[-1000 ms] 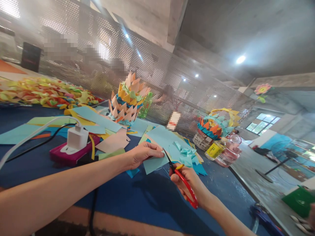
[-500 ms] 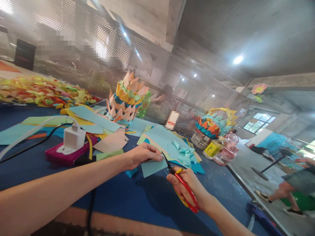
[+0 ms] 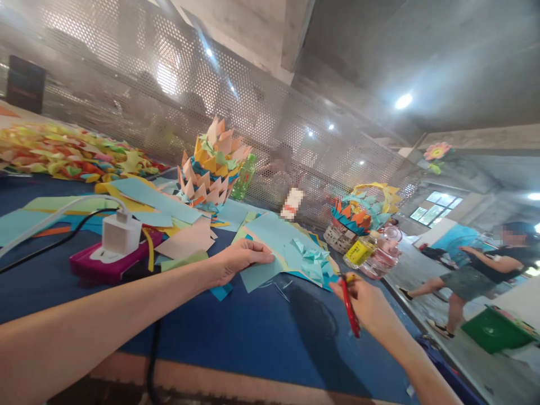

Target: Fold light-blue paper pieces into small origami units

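Note:
My left hand point(image 3: 244, 260) pinches a light blue-green piece of paper point(image 3: 257, 277) over the blue tabletop. Off to its right, my right hand point(image 3: 365, 301) is closed around the red handle of a pair of scissors point(image 3: 349, 306); the blades are mostly hidden from this angle. Between the hands, small folded light-blue paper pieces point(image 3: 311, 260) rest on larger sheets of light blue paper point(image 3: 270, 232). A few thin paper slivers point(image 3: 282, 292) lie on the table below the held piece.
Coloured paper sheets point(image 3: 152, 197) and a magenta power strip point(image 3: 95, 264) with a white plug point(image 3: 121, 233) are at left. Behind stand a layered paper pineapple point(image 3: 213, 169), a green bottle point(image 3: 243, 177), a paper-trimmed basket point(image 3: 340, 236) and bottles point(image 3: 360, 252). A person point(image 3: 476, 270) walks at right.
My right hand has moved right with the scissors, away from the paper. My left hand keeps its pinch on the paper. The person at right has come further into view.

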Demonstrator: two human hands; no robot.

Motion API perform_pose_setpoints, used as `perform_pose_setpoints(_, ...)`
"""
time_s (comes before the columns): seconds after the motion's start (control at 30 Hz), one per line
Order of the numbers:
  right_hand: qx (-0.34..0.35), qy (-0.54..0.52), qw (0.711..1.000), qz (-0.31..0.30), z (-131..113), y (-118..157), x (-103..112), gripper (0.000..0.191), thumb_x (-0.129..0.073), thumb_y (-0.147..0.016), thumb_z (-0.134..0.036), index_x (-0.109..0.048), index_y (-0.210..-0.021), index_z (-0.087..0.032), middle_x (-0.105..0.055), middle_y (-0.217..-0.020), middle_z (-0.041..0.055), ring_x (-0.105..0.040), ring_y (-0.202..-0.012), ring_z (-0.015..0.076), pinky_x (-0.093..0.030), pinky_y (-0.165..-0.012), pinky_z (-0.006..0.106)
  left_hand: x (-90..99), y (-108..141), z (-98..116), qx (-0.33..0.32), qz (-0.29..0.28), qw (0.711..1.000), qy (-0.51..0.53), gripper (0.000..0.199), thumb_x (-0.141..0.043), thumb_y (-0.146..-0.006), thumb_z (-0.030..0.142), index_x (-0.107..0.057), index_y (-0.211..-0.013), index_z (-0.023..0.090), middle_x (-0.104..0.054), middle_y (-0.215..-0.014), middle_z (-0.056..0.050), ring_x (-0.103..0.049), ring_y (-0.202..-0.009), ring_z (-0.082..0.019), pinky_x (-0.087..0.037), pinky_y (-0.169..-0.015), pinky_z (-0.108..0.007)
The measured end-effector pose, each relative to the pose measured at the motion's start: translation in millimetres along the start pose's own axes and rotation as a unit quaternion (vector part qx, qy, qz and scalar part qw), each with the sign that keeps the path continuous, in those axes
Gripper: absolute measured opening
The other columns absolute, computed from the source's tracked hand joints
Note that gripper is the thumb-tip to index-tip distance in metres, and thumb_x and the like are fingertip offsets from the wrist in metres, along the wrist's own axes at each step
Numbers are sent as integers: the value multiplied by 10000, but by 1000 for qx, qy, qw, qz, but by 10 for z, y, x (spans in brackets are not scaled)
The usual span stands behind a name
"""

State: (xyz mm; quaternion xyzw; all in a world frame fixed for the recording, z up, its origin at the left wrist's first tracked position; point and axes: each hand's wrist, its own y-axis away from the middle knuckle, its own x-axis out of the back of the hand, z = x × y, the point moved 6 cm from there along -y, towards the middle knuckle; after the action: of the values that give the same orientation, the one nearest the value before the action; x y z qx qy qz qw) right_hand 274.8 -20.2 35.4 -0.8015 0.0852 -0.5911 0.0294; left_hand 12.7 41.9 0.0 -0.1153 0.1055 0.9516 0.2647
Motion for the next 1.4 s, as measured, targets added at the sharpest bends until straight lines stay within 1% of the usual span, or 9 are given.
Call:
perform_pose_setpoints(0.17,-93,235,968,-2,791,-133,156,277,-450,-795,-417,-581,-731,-182,-681,-693,117,-648,-689,276,-361,-528,289,-1,21,35,-4,24,1000,-15,233,-738,-591,345,-646,-676,148,-599,-545,5,-517,-472,-100,-382,-481,-211)
perform_pose_setpoints(0.3,-101,246,963,-45,983,-89,53,265,-440,-809,-358,-612,-781,-158,-686,-738,127,-655,-731,264,-398,-589,292,-3,37,62,-11,41,999,-22,243,-730,-592,363,-634,-659,150,-585,-536,12,-504,-470,-97,-375,-486,-215)
perform_pose_setpoints(0.47,-3,137,989,53,219,9,149,266,-417,-838,-320,-593,-1015,-229,-665,-974,69,-629,-852,230,-424,-716,316,10,14,67,-34,38,997,-59,265,-699,-625,397,-645,-699,148,-609,-576,-7,-534,-514,-118,-394,-522,-230)
perform_pose_setpoints(0.6,145,-113,983,4,-728,-32,19,320,-399,-861,-451,-597,-966,-223,-659,-888,53,-602,-796,200,-435,-710,296,29,-22,60,-64,31,992,-109,242,-673,-650,394,-664,-712,160,-630,-623,-4,-534,-555,-117,-382,-547,-221)
perform_pose_setpoints(0.73,213,-209,953,-58,-1257,-213,-287,342,-400,-861,-486,-573,-818,-194,-593,-689,-4,-522,-635,136,-386,-593,236,42,-40,96,-107,28,984,-143,202,-646,-675,356,-677,-694,157,-623,-622,7,-518,-593,-108,-364,-590,-210)
perform_pose_setpoints(0.93,209,-287,935,-31,-1245,-391,-604,361,-466,-827,-494,-485,-670,-169,-436,-585,-38,-392,-561,96,-324,-516,204,81,-32,138,-118,60,979,-158,221,-662,-663,369,-678,-682,149,-616,-609,12,-521,-593,-107,-368,-587,-212)
perform_pose_setpoints(1.03,178,-324,929,23,-1115,-384,-606,332,-461,-840,-477,-469,-705,-173,-435,-615,-36,-355,-539,87,-323,-510,204,96,-60,49,-58,54,992,-99,348,-662,-650,485,-660,-722,144,-599,-565,7,-514,-502,-106,-385,-506,-224)
perform_pose_setpoints(1.17,170,-330,926,73,-1054,-363,-553,318,-446,-850,-470,-489,-740,-175,-470,-641,-22,-363,-530,92,-329,-506,212,84,-90,-31,-15,17,999,-26,518,-531,-710,622,-642,-860,139,-668,-700,-68,-630,-627,-169,-456,-534,-249)
perform_pose_setpoints(1.4,217,-313,919,104,-1127,-297,-498,290,-394,-883,-406,-542,-793,-174,-532,-665,2,-440,-592,116,-371,-569,224,-10,-50,-25,-6,-44,997,-56,442,-607,-714,528,-617,-905,130,-688,-914,-127,-658,-669,-174,-489,-545,-243)
